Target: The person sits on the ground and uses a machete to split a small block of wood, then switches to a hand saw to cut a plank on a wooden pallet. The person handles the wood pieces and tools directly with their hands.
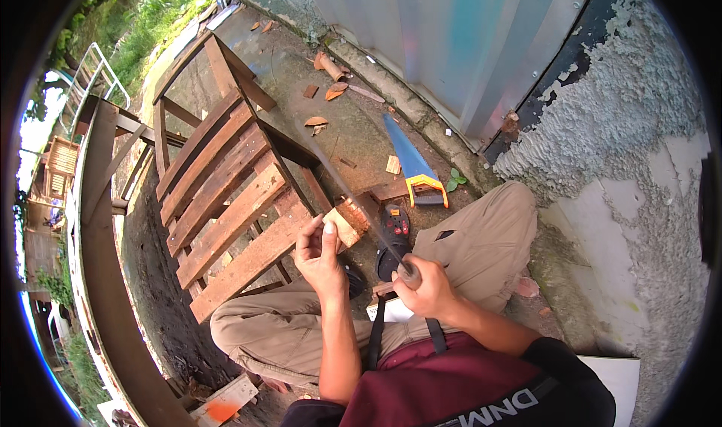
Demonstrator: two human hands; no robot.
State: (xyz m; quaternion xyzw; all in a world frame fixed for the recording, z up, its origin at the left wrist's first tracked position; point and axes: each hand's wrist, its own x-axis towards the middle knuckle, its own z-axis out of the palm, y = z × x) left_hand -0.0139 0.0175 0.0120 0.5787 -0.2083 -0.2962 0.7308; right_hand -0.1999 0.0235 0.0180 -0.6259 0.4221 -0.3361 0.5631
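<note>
A small wood block (347, 224) is pinched in the left hand (320, 255) over the pallet (226, 201) edge; a long blade (361, 201) is gripped by the right hand (427, 290), its edge laid on the block.

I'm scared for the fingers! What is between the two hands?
In the head view, only the long blade spans from the right hand to the wood block that the left hand holds; otherwise ground and trousers.

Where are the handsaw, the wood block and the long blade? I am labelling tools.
handsaw (410, 158), head view, middle of its blue blade
wood block (347, 222), head view, its pale face
long blade (353, 201), head view, mid-length
</note>
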